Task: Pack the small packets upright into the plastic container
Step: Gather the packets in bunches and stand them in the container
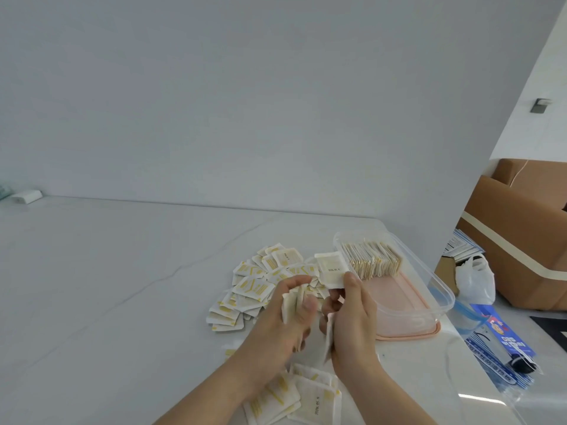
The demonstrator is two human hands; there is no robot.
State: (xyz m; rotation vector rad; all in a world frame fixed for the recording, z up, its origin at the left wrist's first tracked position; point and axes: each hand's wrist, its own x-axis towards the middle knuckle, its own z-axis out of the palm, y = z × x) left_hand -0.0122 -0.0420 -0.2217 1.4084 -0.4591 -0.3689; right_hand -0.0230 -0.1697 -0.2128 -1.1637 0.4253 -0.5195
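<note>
clear plastic container (441,289) at right holds upright packets (372,260); right hand (352,314) pinches one packet (331,269), left hand (291,314) clutches several, loose pile (245,289) on tabletop (122,271).

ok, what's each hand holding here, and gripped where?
Left hand grips a small bunch of packets around their middle. Right hand pinches one packet by its lower corner, more packets tucked under its fingers.
</note>
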